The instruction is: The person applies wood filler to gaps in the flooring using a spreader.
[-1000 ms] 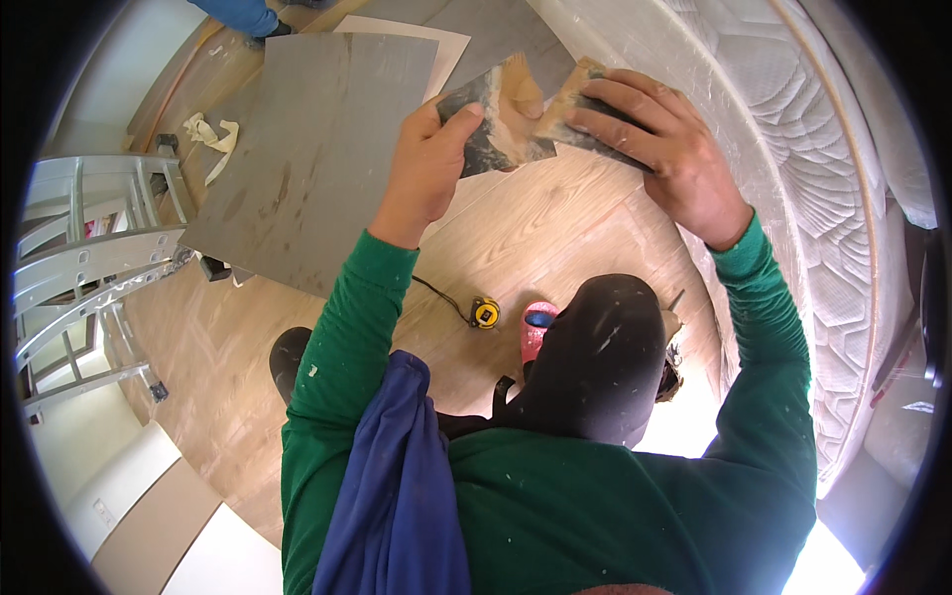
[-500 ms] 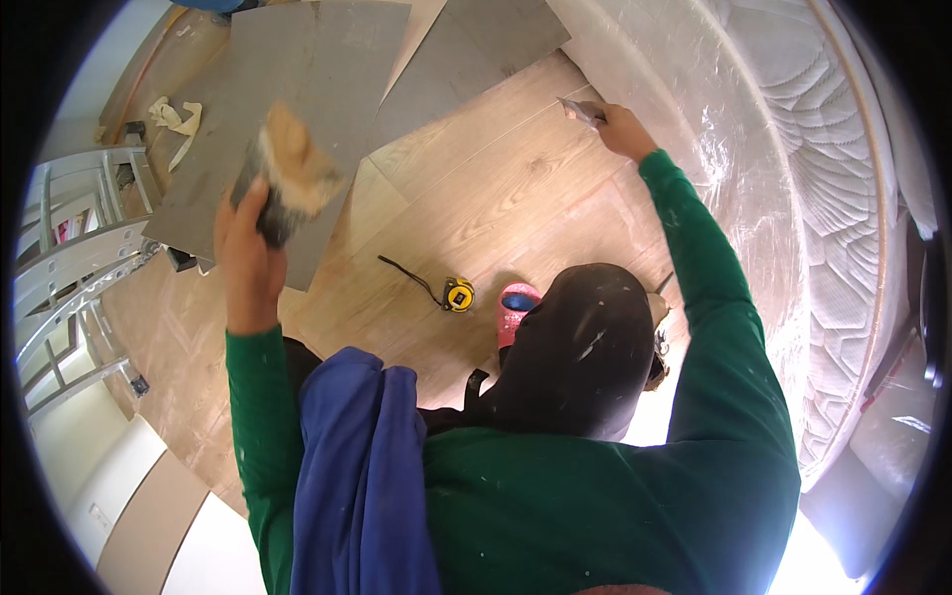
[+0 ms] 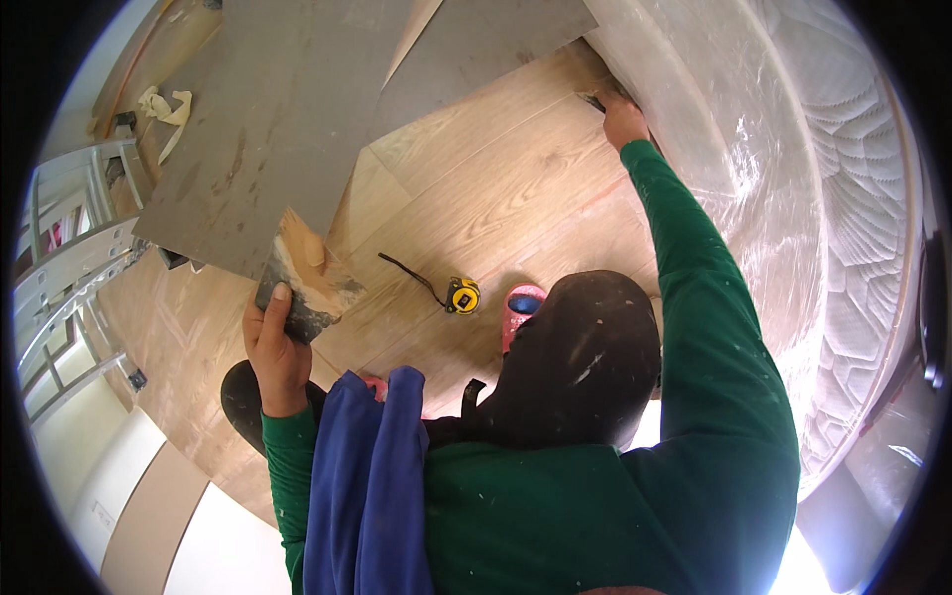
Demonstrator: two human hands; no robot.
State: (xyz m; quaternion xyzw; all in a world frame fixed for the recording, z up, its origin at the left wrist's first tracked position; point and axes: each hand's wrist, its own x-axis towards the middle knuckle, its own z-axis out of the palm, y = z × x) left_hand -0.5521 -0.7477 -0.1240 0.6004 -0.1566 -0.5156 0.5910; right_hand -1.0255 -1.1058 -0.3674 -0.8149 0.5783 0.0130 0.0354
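Observation:
My left hand (image 3: pixel 276 347) grips a small dark board (image 3: pixel 315 322), thumb on top. A lump of tan putty (image 3: pixel 301 243) and paler smears cover its far part. At the far right, my right hand (image 3: pixel 625 121) is closed round a putty knife (image 3: pixel 595 102), low at the floor beside the plastic-wrapped mattress. Only a small dark part of the knife shows past my fingers; whether its blade touches the floor I cannot tell. Between my hands, a yellow and black tape measure (image 3: pixel 462 296) with a black strap lies on the wood-look floor (image 3: pixel 496 198).
Grey sheets (image 3: pixel 268 119) cover the floor at the far left. A metal ladder (image 3: pixel 84 238) lies along the left, near a crumpled pale strip (image 3: pixel 171 114). The wrapped mattress (image 3: pixel 764 169) rises on the right. A blue cloth (image 3: pixel 362 476) hangs before me, left of my bent knee (image 3: pixel 585 347).
My left hand has come down and nearer with the putty board, slightly to the right. My right hand has moved a little farther away with the putty knife, toward the mattress's lower edge.

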